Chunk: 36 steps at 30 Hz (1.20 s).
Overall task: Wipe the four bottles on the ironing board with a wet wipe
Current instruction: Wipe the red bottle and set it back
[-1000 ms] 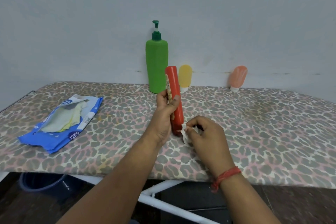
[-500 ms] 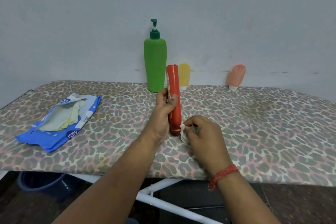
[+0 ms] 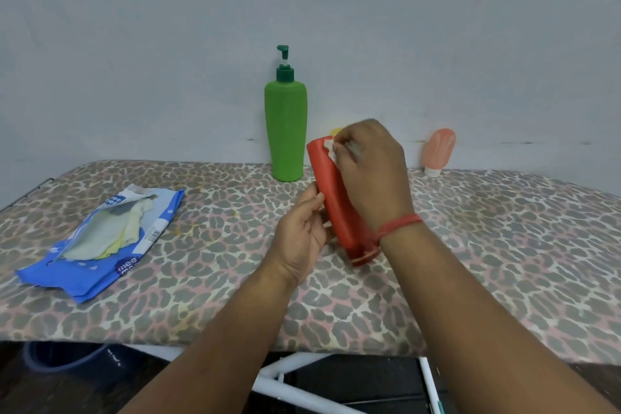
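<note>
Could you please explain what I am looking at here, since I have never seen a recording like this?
There is no machine: a person wears a camera on the head, looking down at both bare hands over an ironing board with a leopard-print cover. The left hand grips a red bottle, tilted, while the right hand pinches a wet wipe against its top end. By the wall stand a green pump bottle and a pink tube; a yellow one barely shows. An opened blue wipes pack lies on the left.

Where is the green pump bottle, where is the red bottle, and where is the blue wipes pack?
green pump bottle [image 3: 285,131]: head view, middle of its body.
red bottle [image 3: 331,188]: head view, bare side between the hands.
blue wipes pack [image 3: 100,282]: head view, near blue edge.
</note>
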Available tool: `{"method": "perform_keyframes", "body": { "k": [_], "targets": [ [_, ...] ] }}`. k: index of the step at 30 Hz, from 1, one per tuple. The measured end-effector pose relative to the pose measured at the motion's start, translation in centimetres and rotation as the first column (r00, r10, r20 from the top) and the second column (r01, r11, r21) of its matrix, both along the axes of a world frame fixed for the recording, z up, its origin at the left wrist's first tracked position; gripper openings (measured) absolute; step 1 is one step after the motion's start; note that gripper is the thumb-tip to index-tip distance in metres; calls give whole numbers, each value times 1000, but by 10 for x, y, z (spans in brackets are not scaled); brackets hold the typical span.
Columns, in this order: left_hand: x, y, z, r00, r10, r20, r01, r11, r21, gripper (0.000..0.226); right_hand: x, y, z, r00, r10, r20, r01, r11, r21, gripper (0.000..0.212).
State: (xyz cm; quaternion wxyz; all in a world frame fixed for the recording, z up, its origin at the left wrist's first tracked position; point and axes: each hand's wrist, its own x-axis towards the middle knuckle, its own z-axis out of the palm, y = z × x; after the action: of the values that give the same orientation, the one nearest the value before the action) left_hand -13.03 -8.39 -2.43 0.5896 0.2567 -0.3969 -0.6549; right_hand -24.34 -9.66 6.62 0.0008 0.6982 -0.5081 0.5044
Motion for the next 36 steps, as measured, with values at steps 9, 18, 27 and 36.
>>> {"method": "perform_keyframes", "body": {
  "k": [9, 18, 27, 36],
  "targets": [
    [4, 5, 10, 994, 47, -94, -37, 994, 107, 66, -3, 49, -46, 976, 49, -214, -47, 999, 14, 8],
    [-4, 9, 12, 995, 98, -23, -98, 995, 24, 51, 15, 15, 13, 986, 58, -154, -69, 996, -62, 8],
    [4, 3, 7, 995, 97, 24, -100, 986, 134, 74, -14, 82, -74, 970, 103, -222, -73, 987, 140, 8],
    [4, 6, 9, 995, 99, 25, -102, 983, 151, 78, -13, 79, -67, 954, 151, -259, -116, 982, 148, 11]
  ]
}}
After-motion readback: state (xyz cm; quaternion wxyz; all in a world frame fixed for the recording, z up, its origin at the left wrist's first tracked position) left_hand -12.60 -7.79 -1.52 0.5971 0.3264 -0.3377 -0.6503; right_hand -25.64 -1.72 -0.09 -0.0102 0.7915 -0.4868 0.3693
